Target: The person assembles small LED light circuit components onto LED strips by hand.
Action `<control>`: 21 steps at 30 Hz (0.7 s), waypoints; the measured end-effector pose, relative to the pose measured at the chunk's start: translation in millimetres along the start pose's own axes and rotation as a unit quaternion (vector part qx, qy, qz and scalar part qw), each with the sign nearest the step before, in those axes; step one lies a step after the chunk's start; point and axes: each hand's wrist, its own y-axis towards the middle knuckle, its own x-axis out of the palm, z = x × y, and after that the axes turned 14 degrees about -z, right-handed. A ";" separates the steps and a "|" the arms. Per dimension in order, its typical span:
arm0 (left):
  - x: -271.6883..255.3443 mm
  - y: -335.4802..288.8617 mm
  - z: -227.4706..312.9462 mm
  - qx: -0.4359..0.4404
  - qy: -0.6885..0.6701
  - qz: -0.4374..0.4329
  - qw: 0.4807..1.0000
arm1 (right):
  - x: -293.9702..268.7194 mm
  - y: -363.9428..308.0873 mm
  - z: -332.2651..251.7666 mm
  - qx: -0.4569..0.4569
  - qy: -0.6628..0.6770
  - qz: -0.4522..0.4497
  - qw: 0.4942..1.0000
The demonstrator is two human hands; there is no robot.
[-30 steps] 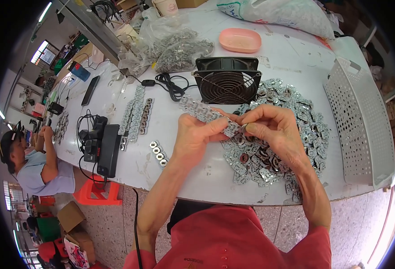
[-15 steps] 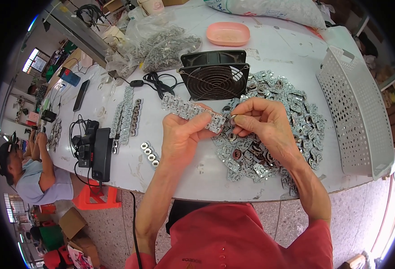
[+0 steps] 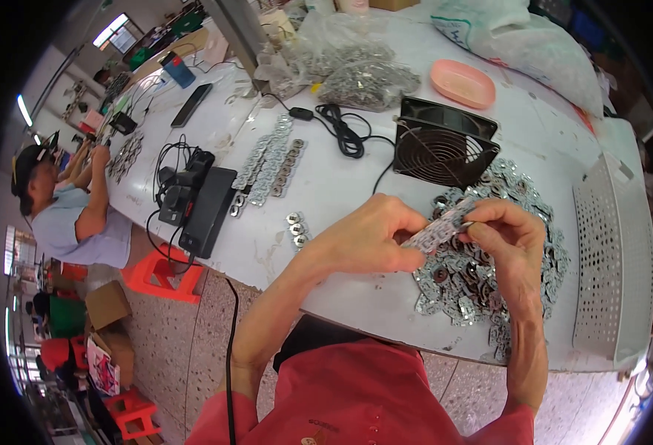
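My left hand (image 3: 374,236) is closed round a strip of small silver metal parts (image 3: 437,233), lined up side by side and tilted up to the right. At the strip's upper right end, my right hand (image 3: 518,248) pinches a small metal part between thumb and fingers; its shape is mostly hidden by the fingertips. Below and behind both hands spreads a heap of loose silver metal parts (image 3: 456,300), some with dark round centres. Left of my left hand, a short row of round-centred parts (image 3: 297,231) lies on the white table (image 3: 356,308).
Finished-looking strips (image 3: 271,159) lie farther left. Behind the heap stands a black fan (image 3: 445,152) with its cable. A grey perforated basket (image 3: 614,259) bounds the right side. Black power adapters (image 3: 208,211), a pink dish (image 3: 463,83) and plastic bags (image 3: 371,83) surround; a co-worker (image 3: 81,215) sits left.
My view has swung, shifting the table contents rightward and down. The strip has tilted the other way, its right end now raised. My left hand has turned, showing its back.
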 end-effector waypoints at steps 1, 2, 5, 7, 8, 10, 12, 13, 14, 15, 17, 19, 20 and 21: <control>1.9 1.5 -1.3 0.055 -0.115 0.071 0.989 | -1.4 0.3 4.8 -0.015 0.009 0.037 0.999; 2.4 1.8 -1.1 0.110 -0.227 0.139 0.958 | -1.9 2.0 6.5 -0.016 0.007 0.035 0.999; 12.3 6.8 -6.5 0.204 -0.301 0.221 0.905 | -3.7 4.2 11.5 -0.050 0.121 0.132 0.983; 28.7 13.2 -9.1 0.259 -0.360 0.256 0.859 | 6.3 8.0 16.5 -0.040 0.155 0.125 0.979; 35.5 17.6 -7.4 0.261 -0.365 0.246 0.859 | 11.7 7.5 18.0 -0.030 0.194 0.108 0.974; 46.3 28.3 -3.3 0.226 -0.436 0.295 0.819 | 20.2 5.7 22.8 -0.025 0.180 0.095 0.979; 50.1 35.4 0.5 0.236 -0.449 0.300 0.808 | 22.6 3.4 22.6 -0.022 0.171 0.079 0.982; 49.0 35.7 0.3 0.227 -0.437 0.298 0.818 | 22.6 2.9 21.0 -0.006 0.154 0.060 0.986; 47.6 35.8 -0.1 0.219 -0.424 0.297 0.827 | 21.9 2.5 19.2 0.011 0.138 0.040 0.990; 45.6 36.7 -1.0 0.218 -0.403 0.323 0.828 | 20.1 3.1 16.5 0.012 0.100 0.045 0.994; 39.7 34.3 -2.0 0.230 -0.431 0.335 0.806 | 9.4 4.2 11.3 0.022 0.079 0.061 0.995; 34.2 27.9 -4.3 0.264 -0.459 0.330 0.782 | 3.5 6.0 11.2 0.026 0.057 0.081 0.995; 32.8 26.2 -5.0 0.261 -0.459 0.327 0.784 | 3.3 6.3 12.3 0.027 0.059 0.086 0.994; 31.8 25.2 -5.7 0.247 -0.458 0.320 0.792 | 3.9 6.7 13.6 0.036 0.068 0.068 0.995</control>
